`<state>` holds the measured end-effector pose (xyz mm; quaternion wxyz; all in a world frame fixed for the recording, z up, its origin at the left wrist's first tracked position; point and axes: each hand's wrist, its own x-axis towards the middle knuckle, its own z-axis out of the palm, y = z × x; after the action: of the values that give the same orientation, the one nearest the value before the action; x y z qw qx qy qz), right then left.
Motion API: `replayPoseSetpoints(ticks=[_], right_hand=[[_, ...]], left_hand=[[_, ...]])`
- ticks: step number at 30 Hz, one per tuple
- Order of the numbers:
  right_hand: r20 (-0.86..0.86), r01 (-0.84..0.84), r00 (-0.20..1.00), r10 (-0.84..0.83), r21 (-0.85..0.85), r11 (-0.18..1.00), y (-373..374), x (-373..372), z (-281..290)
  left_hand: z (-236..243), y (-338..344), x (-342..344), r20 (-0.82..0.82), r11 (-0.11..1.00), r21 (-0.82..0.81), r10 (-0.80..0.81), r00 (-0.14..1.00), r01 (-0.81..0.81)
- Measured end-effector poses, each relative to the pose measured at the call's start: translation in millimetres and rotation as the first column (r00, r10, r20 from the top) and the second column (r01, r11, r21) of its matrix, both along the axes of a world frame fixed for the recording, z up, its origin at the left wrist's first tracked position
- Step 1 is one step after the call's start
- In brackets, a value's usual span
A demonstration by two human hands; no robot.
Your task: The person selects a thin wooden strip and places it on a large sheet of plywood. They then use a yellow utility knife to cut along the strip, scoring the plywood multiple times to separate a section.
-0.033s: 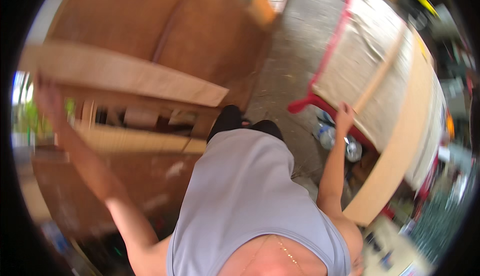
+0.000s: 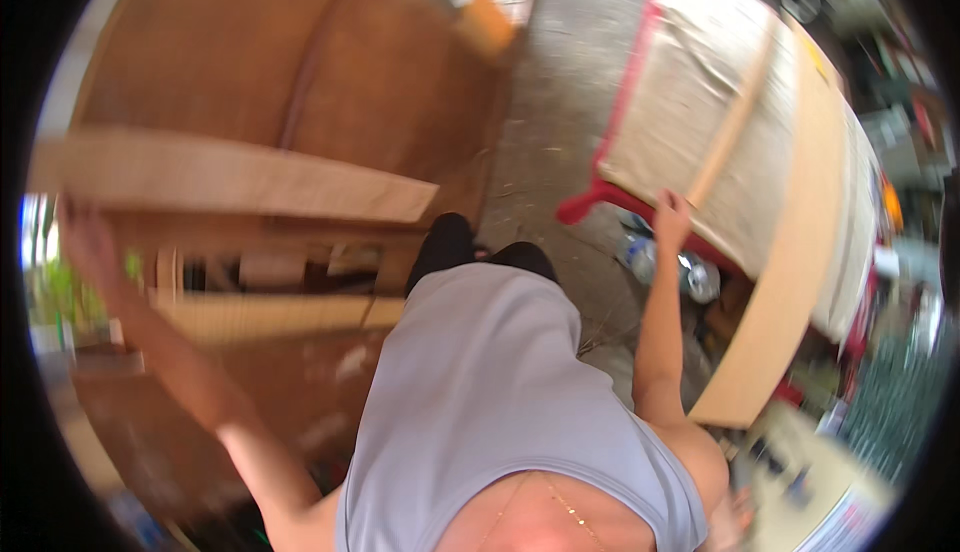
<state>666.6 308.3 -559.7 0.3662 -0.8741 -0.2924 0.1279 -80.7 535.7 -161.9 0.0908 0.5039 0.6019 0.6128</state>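
And here's the right hand (image 2: 672, 218), pinching one end of the narrow wooden strip (image 2: 735, 117) over the red-edged table (image 2: 680, 92), not yet let go! The left hand (image 2: 88, 240), blurred, is at a wide plank (image 2: 250, 177); I can't tell its grip.

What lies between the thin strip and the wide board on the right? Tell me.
In the head view, only the pale cover shows between the strip and the board.
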Motion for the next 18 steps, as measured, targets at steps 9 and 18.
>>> replayPoseSetpoints(ticks=[9, 18], right_hand=[[0.087, 0.182, 0.976, -0.199, 0.170, 0.969, 28.3, 34.9, 12.6], [0.392, 0.490, 0.818, -0.421, -0.089, 0.867, 115.7, 143.7, -6.2]], left_hand=[[-32.6, 207.8, 152.1, 0.468, 0.941, 0.102, -0.332, 0.819, 0.323], [-96.6, 519.1, 294.3, 0.662, 0.701, 0.132, -0.588, 0.465, 0.701]])
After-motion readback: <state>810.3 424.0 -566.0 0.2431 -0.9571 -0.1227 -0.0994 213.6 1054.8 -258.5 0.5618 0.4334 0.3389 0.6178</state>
